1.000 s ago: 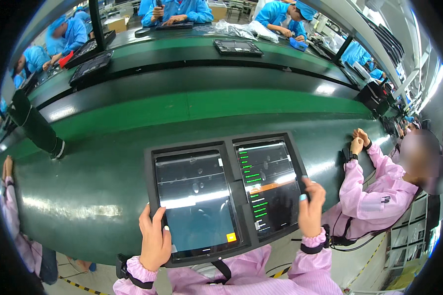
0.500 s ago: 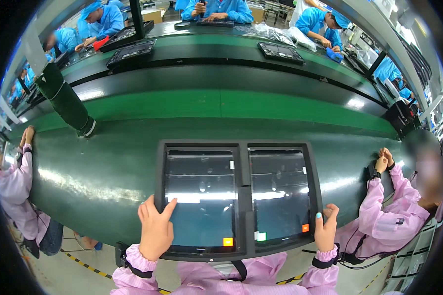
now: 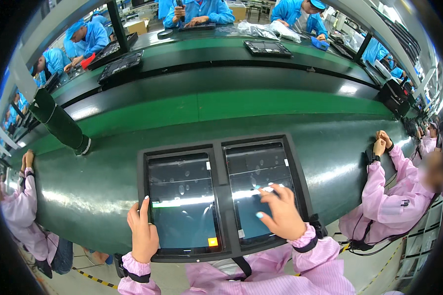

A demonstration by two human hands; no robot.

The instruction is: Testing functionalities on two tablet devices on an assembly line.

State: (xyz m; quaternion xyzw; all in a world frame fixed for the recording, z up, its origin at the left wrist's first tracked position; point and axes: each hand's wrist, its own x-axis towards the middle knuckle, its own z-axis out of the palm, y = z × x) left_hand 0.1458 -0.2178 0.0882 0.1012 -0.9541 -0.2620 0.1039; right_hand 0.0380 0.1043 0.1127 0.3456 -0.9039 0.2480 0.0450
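A black tray point(image 3: 219, 191) with two side-by-side compartments lies at the near edge of the green table. Each compartment holds a dark, glossy screen panel: the left panel point(image 3: 182, 221) has an orange label near its lower right corner, and the right panel point(image 3: 246, 172) carries small white labels. My left hand point(image 3: 145, 238) grips the tray's left rim, fingers on the outside and thumb on top. Over the right panel, my right hand point(image 3: 283, 214) is open with its fingers spread, holding nothing. It covers the panel's lower right part; whether the fingertips touch the glass I cannot tell.
Beyond the green table point(image 3: 98, 182) runs a raised bench with dark tablet-like devices point(image 3: 267, 48) and people in blue. A green-wrapped post point(image 3: 61, 123) rises at left. People in pink sit at both ends, the right one's hands point(image 3: 383, 142) resting on the table.
My right hand has let go of the tray's right rim and moved left over the right panel. My left hand stays at the left rim, its thumb now off the left panel. The view has shifted.
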